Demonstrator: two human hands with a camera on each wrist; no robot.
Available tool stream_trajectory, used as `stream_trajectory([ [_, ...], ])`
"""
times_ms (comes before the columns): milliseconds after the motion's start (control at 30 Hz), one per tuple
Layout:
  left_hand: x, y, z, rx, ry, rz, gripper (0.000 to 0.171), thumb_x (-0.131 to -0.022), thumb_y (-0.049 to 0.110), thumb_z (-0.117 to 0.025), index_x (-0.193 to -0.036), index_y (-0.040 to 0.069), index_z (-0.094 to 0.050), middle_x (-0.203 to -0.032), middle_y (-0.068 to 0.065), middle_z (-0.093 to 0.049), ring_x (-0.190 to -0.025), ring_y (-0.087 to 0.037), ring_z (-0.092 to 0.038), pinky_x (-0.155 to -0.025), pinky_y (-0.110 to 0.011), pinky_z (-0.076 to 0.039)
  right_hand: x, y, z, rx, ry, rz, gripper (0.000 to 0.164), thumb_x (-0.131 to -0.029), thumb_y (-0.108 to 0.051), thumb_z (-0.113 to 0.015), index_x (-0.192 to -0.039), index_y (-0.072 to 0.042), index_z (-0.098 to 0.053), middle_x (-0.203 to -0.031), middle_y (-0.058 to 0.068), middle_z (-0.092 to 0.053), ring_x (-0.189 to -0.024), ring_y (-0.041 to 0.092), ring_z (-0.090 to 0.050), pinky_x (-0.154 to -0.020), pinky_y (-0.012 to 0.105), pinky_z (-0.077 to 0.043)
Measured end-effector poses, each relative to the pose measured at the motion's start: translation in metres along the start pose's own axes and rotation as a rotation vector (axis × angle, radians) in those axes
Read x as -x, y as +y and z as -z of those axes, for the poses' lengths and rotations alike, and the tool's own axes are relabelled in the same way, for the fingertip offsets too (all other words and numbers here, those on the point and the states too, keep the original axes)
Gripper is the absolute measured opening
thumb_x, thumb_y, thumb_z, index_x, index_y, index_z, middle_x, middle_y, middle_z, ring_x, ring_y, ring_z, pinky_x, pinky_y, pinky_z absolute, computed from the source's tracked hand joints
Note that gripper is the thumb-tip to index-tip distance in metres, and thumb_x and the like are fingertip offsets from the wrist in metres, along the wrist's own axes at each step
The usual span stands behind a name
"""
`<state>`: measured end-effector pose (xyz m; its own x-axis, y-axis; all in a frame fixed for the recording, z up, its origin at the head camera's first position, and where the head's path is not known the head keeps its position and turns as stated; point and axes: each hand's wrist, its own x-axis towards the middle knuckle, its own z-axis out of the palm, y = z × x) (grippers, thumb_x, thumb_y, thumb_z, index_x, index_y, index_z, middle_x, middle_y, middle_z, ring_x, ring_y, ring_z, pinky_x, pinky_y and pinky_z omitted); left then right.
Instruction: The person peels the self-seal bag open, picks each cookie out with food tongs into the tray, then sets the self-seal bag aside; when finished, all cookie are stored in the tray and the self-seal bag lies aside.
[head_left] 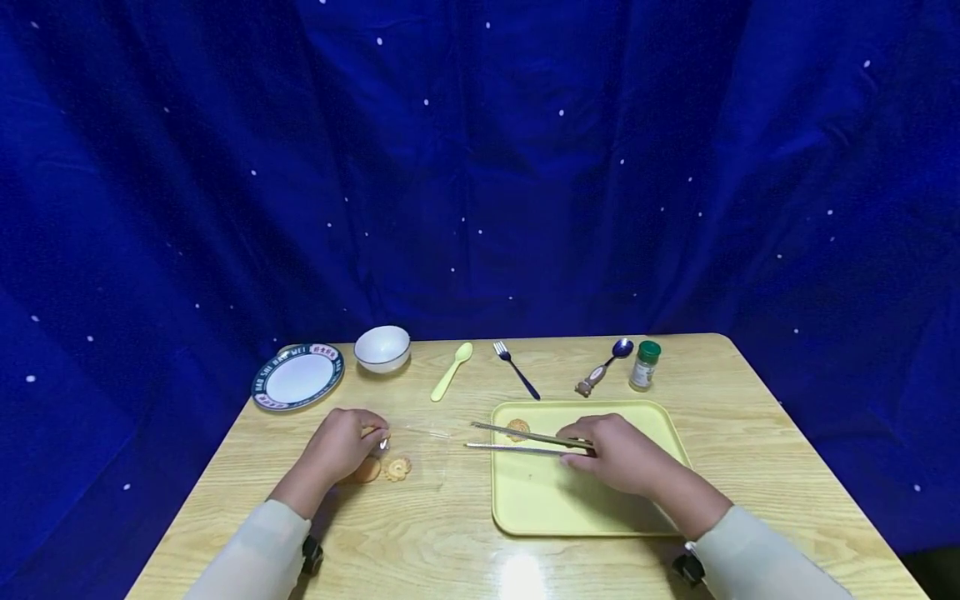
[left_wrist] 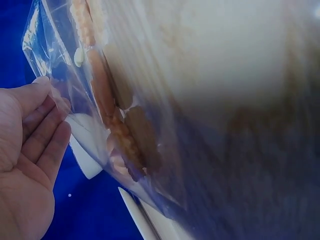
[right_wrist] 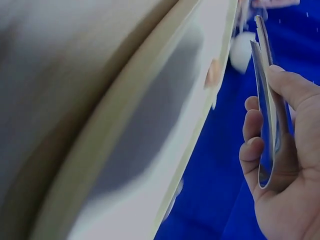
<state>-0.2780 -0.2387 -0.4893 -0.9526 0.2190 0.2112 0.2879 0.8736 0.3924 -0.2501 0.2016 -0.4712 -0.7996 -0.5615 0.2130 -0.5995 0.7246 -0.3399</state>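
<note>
My left hand [head_left: 341, 446] pinches the edge of a clear plastic bag [head_left: 427, 458] lying on the table's left half. Several cookies [left_wrist: 102, 95] lie inside the bag in the left wrist view; a flower-shaped cookie [head_left: 397, 469] and a smooth round one [head_left: 367, 471] show from the head. In my right hand [head_left: 618, 454] is a pair of metal tongs [head_left: 540, 437], held between thumb and fingers above the yellow tray [head_left: 585, 517]. Their tips are apart, point left toward the bag, and hold nothing. One cookie [head_left: 517, 423] sits on the tray's upper left, partly under the tongs.
Along the back stand a blue-rimmed plate [head_left: 300, 379], a white bowl [head_left: 382, 350], a yellow spoon [head_left: 452, 372], a fork [head_left: 517, 371], a bear-handled spoon [head_left: 604, 367] and a green-capped jar [head_left: 645, 367]. A blue curtain [head_left: 480, 167] hangs behind the table [head_left: 420, 558].
</note>
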Motion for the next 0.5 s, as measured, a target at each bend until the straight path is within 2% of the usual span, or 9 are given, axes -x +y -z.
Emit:
stream_trajectory([
  [233, 0.002, -0.001, -0.001, -0.003, -0.004, -0.015, 0.007, -0.094, 0.021, -0.075, -0.094, 0.018, -0.081, -0.101, 0.001, -0.079, -0.101, -0.021, -0.074, -0.092, -0.043, -0.059, -0.039, -0.035, -0.021, 0.031, -0.086, 0.103, 0.026, -0.094, -0.030, -0.075, -0.117, -0.018, -0.075, -0.112, -0.003, -0.076, -0.103, 0.013, -0.071, -0.091, 0.037, -0.059],
  [367, 0.001, 0.000, -0.002, -0.014, 0.001, -0.029, 0.007, -0.095, 0.021, -0.075, -0.094, 0.018, -0.081, -0.100, 0.002, -0.079, -0.100, -0.019, -0.074, -0.090, -0.042, -0.060, -0.054, -0.044, -0.032, -0.023, -0.127, 0.163, 0.023, -0.093, -0.027, -0.076, -0.111, -0.015, -0.076, -0.104, -0.001, -0.075, -0.092, 0.012, -0.069, -0.084, 0.034, -0.057],
  [500, 0.000, 0.002, -0.002, -0.027, 0.005, -0.033, 0.007, -0.095, 0.021, -0.075, -0.094, 0.018, -0.081, -0.101, 0.001, -0.079, -0.100, -0.019, -0.074, -0.091, -0.042, -0.060, -0.064, -0.048, -0.039, -0.046, -0.170, 0.179, 0.025, -0.092, -0.029, -0.076, -0.114, -0.016, -0.076, -0.106, -0.003, -0.075, -0.097, 0.012, -0.069, -0.090, 0.032, -0.057],
])
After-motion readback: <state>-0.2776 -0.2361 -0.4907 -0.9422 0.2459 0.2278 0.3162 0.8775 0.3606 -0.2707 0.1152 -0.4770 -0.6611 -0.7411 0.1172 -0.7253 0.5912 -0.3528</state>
